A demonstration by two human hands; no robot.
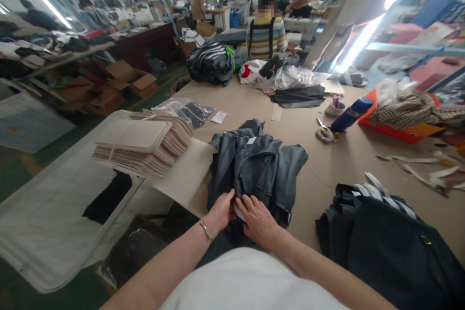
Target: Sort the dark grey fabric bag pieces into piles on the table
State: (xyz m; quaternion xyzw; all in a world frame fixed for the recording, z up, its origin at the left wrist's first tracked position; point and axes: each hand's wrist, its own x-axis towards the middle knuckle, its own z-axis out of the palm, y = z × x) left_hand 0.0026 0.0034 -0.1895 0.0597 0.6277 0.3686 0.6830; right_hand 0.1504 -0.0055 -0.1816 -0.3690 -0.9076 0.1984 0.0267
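Note:
A dark grey garment [256, 164] lies bunched on the table in front of me, a small white tag [251, 140] on its upper part. My left hand [222, 210] grips the near edge of the garment, thumb on top and the other fingers mostly hidden. Beside it, my right hand [260, 220] is closed over the same edge with bent fingers; its thumb is out of sight. Between the hands shows a small white piece [239, 212], partly covered by the right fingers. To the right rests a stack of dark garments [385, 242] with white strips along its far edge.
Tied cardboard sheets [134, 140] are stacked at the left. Scissors [325, 133], a blue bottle [352, 114] and an orange bin [395, 128] stand at the right. Bundled dark clothes [210, 63] and plastic bags [296, 77] occupy the far edge. A person [267, 34] sits beyond.

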